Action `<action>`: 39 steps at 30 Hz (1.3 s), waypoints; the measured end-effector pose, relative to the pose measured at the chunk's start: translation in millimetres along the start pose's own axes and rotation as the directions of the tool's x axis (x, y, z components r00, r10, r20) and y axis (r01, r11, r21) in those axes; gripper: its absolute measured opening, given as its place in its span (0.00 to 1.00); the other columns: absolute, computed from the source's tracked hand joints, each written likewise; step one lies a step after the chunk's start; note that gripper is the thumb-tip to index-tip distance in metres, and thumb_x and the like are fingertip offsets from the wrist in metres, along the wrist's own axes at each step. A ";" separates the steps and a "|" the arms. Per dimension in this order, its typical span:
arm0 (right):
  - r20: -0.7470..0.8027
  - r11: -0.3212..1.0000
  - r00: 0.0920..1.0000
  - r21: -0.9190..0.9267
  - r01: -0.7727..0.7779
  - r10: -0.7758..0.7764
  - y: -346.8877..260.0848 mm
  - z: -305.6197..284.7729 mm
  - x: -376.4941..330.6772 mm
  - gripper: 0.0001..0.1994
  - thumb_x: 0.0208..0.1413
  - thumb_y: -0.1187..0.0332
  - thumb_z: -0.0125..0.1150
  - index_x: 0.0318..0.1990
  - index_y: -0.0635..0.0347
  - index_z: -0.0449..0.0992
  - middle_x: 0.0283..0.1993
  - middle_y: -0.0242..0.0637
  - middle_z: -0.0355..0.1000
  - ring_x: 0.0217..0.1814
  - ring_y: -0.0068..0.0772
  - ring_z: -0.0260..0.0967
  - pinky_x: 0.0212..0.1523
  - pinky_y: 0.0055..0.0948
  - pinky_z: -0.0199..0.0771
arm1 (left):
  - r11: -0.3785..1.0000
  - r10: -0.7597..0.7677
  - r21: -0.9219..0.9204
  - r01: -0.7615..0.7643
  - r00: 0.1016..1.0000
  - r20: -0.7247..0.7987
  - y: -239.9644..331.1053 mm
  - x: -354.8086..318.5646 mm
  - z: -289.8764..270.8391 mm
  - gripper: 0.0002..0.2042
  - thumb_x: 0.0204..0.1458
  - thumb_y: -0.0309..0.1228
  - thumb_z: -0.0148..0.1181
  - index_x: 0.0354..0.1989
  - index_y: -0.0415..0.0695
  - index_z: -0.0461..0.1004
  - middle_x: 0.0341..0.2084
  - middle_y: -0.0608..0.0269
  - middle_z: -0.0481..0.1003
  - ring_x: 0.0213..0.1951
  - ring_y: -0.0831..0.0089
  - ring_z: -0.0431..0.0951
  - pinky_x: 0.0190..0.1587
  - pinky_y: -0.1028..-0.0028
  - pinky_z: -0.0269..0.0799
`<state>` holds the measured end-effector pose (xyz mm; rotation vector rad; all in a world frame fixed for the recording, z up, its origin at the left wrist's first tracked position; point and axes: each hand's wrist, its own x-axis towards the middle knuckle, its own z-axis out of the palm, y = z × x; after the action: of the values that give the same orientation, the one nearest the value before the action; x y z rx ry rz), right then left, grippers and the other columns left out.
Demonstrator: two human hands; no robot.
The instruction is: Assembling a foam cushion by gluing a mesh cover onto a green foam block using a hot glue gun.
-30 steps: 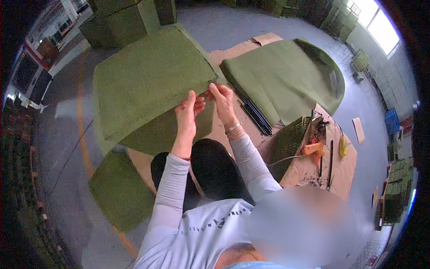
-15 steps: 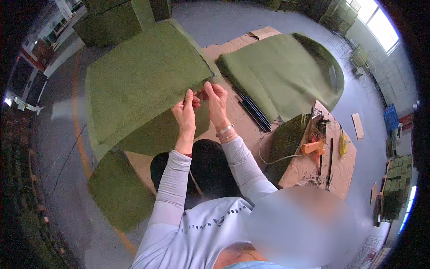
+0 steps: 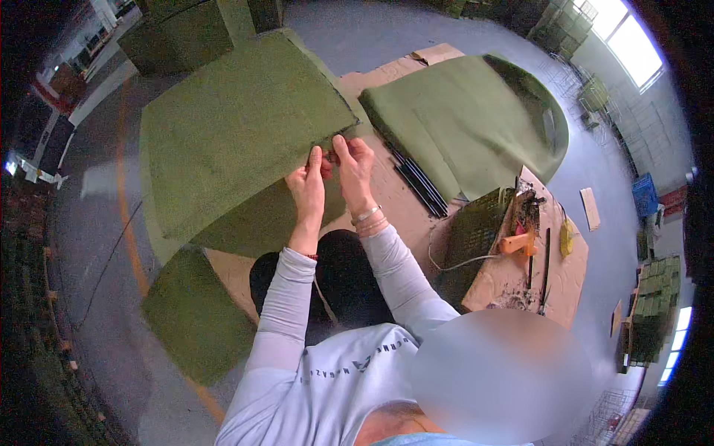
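Note:
A large green fabric panel (image 3: 230, 134) lies in front of me, with a dark strip along its right edge. Near its right corner, my left hand (image 3: 306, 189) pinches the panel's near edge, thumb on top. Just to the right of it, my right hand (image 3: 355, 171) pinches the same edge close to the corner, thumb up. The two hands almost touch. What lies between the fingertips is too small to make out beyond the panel's edge. Under the panel, another green piece (image 3: 271, 215) shows.
Right of the panel, a stack of green sheets (image 3: 468, 119) lies on cardboard (image 3: 364, 82). Several black rods (image 3: 422, 189) rest beside it. An orange glue gun (image 3: 518, 242) with a pale cord sits on cardboard by a dark crate (image 3: 476, 230). A green piece (image 3: 197, 316) lies at lower left.
My right hand has shifted slightly left along the panel's edge, closer to my left hand. Both hands still pinch the edge; the view has moved a little.

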<state>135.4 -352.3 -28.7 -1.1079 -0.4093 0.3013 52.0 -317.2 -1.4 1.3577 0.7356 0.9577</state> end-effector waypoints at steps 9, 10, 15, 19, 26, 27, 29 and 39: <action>0.106 0.991 0.989 0.073 -0.110 0.102 -21.0 14.3 -15.3 0.10 0.52 0.68 0.59 0.22 0.62 0.70 0.21 0.26 0.66 0.22 0.15 0.59 0.21 0.19 0.58 | 0.991 -0.001 -0.134 0.004 1.000 0.022 9.1 -3.3 -25.5 0.17 0.53 0.41 0.55 0.23 0.37 0.75 0.17 0.65 0.74 0.19 0.79 0.71 0.25 0.79 0.65; 0.102 0.993 0.989 0.047 -0.109 0.104 -19.2 18.2 -14.9 0.10 0.51 0.68 0.60 0.22 0.62 0.70 0.21 0.26 0.67 0.22 0.14 0.59 0.21 0.19 0.57 | 0.990 -0.037 -0.137 0.042 0.999 0.038 10.4 -1.5 -28.8 0.18 0.53 0.41 0.55 0.23 0.37 0.75 0.17 0.64 0.74 0.20 0.79 0.71 0.25 0.79 0.66; 0.023 0.997 0.999 0.076 -0.025 0.023 -19.0 28.0 -16.3 0.11 0.50 0.69 0.60 0.19 0.62 0.71 0.18 0.26 0.66 0.21 0.14 0.59 0.19 0.19 0.58 | 0.999 0.034 0.010 -0.034 0.999 0.015 12.8 0.5 -27.9 0.21 0.54 0.42 0.53 0.18 0.36 0.74 0.15 0.64 0.73 0.20 0.78 0.70 0.27 0.77 0.65; 0.004 0.986 0.998 -0.155 -0.057 0.058 -2.4 10.8 -14.1 0.11 0.51 0.69 0.56 0.20 0.63 0.70 0.17 0.30 0.66 0.17 0.20 0.62 0.14 0.24 0.62 | 0.997 0.002 0.081 0.007 0.994 -0.105 5.9 -8.6 -7.6 0.20 0.52 0.42 0.55 0.20 0.36 0.76 0.17 0.65 0.74 0.22 0.78 0.70 0.26 0.76 0.66; 0.079 0.998 0.995 -0.022 0.061 -0.059 -20.8 21.2 -23.8 0.15 0.54 0.64 0.56 0.21 0.66 0.69 0.18 0.28 0.65 0.23 0.16 0.60 0.21 0.24 0.63 | 0.995 0.060 0.076 -0.060 0.998 -0.002 -8.5 5.4 -30.6 0.21 0.53 0.44 0.55 0.24 0.33 0.76 0.20 0.62 0.74 0.23 0.76 0.70 0.26 0.76 0.66; 0.104 0.995 0.994 0.079 -0.052 0.043 -22.5 18.3 -27.5 0.15 0.54 0.63 0.56 0.22 0.67 0.69 0.18 0.28 0.65 0.23 0.16 0.59 0.22 0.25 0.62 | 0.992 0.066 0.111 -0.065 0.998 -0.008 -7.1 3.9 -29.2 0.22 0.52 0.45 0.56 0.22 0.34 0.75 0.21 0.62 0.74 0.23 0.76 0.70 0.26 0.75 0.65; 0.172 0.999 0.984 -0.005 -0.050 0.050 -24.9 15.1 -32.8 0.14 0.55 0.65 0.55 0.23 0.64 0.69 0.20 0.24 0.66 0.23 0.13 0.59 0.22 0.19 0.63 | 0.997 0.051 0.053 -0.050 0.998 -0.028 6.2 -5.5 -31.7 0.21 0.51 0.44 0.56 0.22 0.34 0.75 0.21 0.61 0.74 0.23 0.76 0.70 0.26 0.75 0.65; 0.147 0.999 0.988 0.000 0.044 -0.044 5.3 33.3 -31.4 0.16 0.56 0.65 0.55 0.20 0.62 0.63 0.19 0.22 0.64 0.21 0.11 0.58 0.17 0.18 0.61 | 0.990 0.043 0.137 -0.038 0.998 -0.037 -1.1 1.4 -43.3 0.19 0.53 0.40 0.55 0.27 0.32 0.76 0.21 0.61 0.74 0.23 0.75 0.70 0.27 0.76 0.66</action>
<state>92.0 -337.0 -26.0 -1.0819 -0.5644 0.3445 14.5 -296.1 -6.7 1.4806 0.8186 0.9837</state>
